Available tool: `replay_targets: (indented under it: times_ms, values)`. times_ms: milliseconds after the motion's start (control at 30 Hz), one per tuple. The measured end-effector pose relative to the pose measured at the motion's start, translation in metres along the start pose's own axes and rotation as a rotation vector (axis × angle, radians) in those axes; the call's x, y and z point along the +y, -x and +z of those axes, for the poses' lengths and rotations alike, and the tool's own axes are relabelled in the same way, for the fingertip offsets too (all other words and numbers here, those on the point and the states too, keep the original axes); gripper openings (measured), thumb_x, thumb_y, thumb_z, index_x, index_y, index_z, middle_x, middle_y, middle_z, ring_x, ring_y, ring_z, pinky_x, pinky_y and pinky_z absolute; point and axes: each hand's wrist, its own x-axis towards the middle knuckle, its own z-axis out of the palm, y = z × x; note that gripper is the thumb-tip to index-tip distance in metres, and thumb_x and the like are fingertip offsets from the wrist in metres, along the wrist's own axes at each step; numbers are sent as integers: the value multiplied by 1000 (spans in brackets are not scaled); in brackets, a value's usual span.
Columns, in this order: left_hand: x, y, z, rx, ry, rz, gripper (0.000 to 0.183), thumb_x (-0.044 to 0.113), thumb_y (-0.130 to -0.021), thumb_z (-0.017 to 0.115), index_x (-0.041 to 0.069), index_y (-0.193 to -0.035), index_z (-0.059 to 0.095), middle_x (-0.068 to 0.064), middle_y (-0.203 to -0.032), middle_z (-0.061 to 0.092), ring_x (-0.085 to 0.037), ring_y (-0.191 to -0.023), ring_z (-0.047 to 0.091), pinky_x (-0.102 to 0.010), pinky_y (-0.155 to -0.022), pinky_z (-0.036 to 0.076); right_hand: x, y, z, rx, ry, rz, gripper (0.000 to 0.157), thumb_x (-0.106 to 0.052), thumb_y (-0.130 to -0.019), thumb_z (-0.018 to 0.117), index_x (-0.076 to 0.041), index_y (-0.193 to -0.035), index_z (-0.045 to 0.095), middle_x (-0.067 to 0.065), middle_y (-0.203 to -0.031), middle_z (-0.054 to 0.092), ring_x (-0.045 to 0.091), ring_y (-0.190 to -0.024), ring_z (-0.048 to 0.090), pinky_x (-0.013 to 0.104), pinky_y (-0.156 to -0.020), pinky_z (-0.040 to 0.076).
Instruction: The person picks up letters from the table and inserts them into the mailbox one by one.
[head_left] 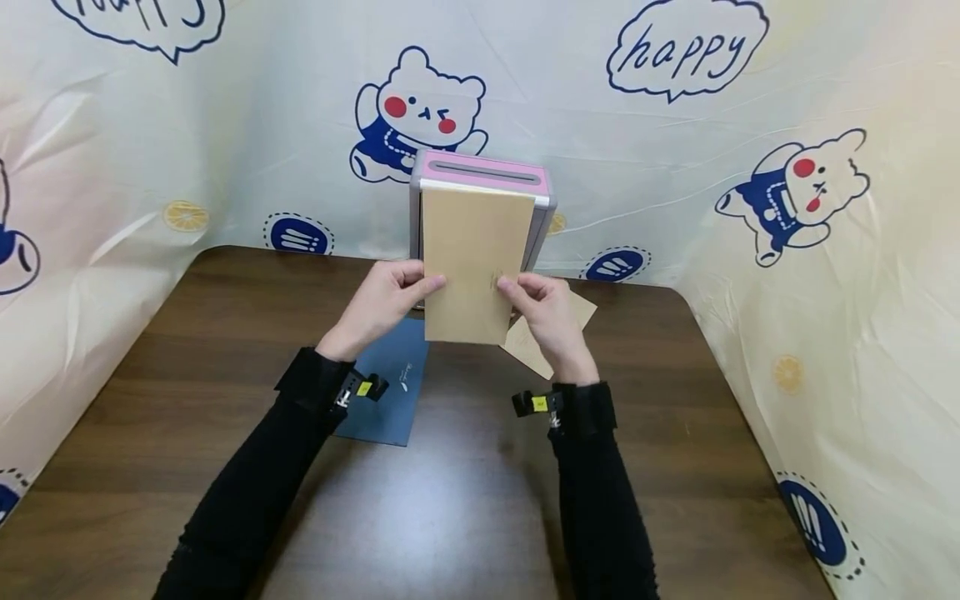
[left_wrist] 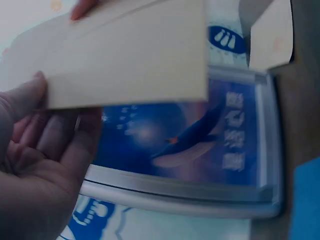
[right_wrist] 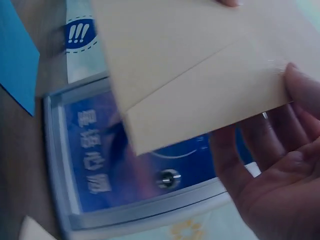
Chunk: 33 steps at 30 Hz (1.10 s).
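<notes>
A tan paper envelope (head_left: 474, 250) stands upright between both hands, in front of a box. My left hand (head_left: 378, 300) pinches its left edge, thumb on the near face and fingers behind. At the right edge, my right hand (head_left: 553, 321) pinches it the same way. A diagonal fold line crosses the envelope (right_wrist: 185, 95) in the right wrist view. Behind it rises the slotted box (head_left: 543, 225), with a pink top and grey frame; a long slot (head_left: 483, 172) runs along that top. The wrist views show its blue picture front (left_wrist: 195, 145) and a round lock (right_wrist: 168, 178).
On the brown table (head_left: 420, 517), a blue envelope (head_left: 386, 400) lies left of the box, partly under the left hand and wrist. Another tan envelope (head_left: 528, 350) lies behind the right hand. A printed curtain (head_left: 300, 117) surrounds the table's back and sides.
</notes>
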Motion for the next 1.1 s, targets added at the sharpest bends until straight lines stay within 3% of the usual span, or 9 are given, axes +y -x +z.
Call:
replay_targets:
  times_ms: [167,233,433,533,600,767,967,1100]
  values:
    - [34,-24,-22,-7,-102,86,31,35,-97,62,7,-96,74,-1,-68,48,-18,-65,43,-26,-57,31,-40,-25,-12,-64,67,-89,10,-18,-94,68,-13,-93,76,-10,-80,73,6,-78,65,21,-75,53]
    - [51,-35,-32,-18,-133,121,29,33,-98,62,7,-98,74,0,-69,52,-15,-67,46,-24,-59,35,-57,-36,-17,-79,83,-115,11,-20,-94,69,-12,-95,77,-10,-82,74,7,-81,65,22,-76,53]
    - [99,-67,-57,-34,-279,230,35,34,-99,58,6,-80,62,-1,-63,36,-19,-62,38,-28,-57,27,-100,-74,-29,-109,-124,-151,13,-11,-95,65,-11,-90,78,-3,-82,76,9,-76,66,23,-73,52]
    - [118,-83,-64,-42,-352,247,35,37,-101,54,7,-85,62,-2,-66,41,-19,-63,40,-28,-60,30,-118,-91,-35,-111,-171,-183,14,-9,-95,64,-8,-90,78,1,-82,75,12,-73,65,24,-72,53]
    - [128,-93,-70,-32,-382,262,33,37,-101,53,10,-87,64,1,-73,54,-13,-67,48,-23,-66,37,-130,-101,-37,-100,-148,-196,13,-11,-94,65,-6,-95,77,2,-86,76,14,-74,66,25,-74,54]
    - [138,-119,-87,-4,-382,250,31,35,-101,52,9,-93,68,2,-95,70,-8,-88,62,-22,-84,46,-151,-124,-34,-79,-75,-179,19,-16,-92,69,-3,-104,75,4,-93,76,17,-83,71,26,-82,57]
    - [139,-139,-96,25,-326,185,31,35,-101,52,10,-97,70,2,-102,70,-11,-99,65,-30,-103,48,-165,-145,-31,-47,-26,-143,23,-18,-91,69,-2,-108,74,2,-93,76,16,-87,72,26,-84,57]
    - [136,-148,-97,34,-285,144,30,35,-99,54,10,-98,70,2,-105,72,-12,-102,65,-31,-106,46,-165,-153,-27,-41,-40,-129,22,-16,-91,69,-2,-106,74,2,-92,76,17,-87,71,28,-88,56]
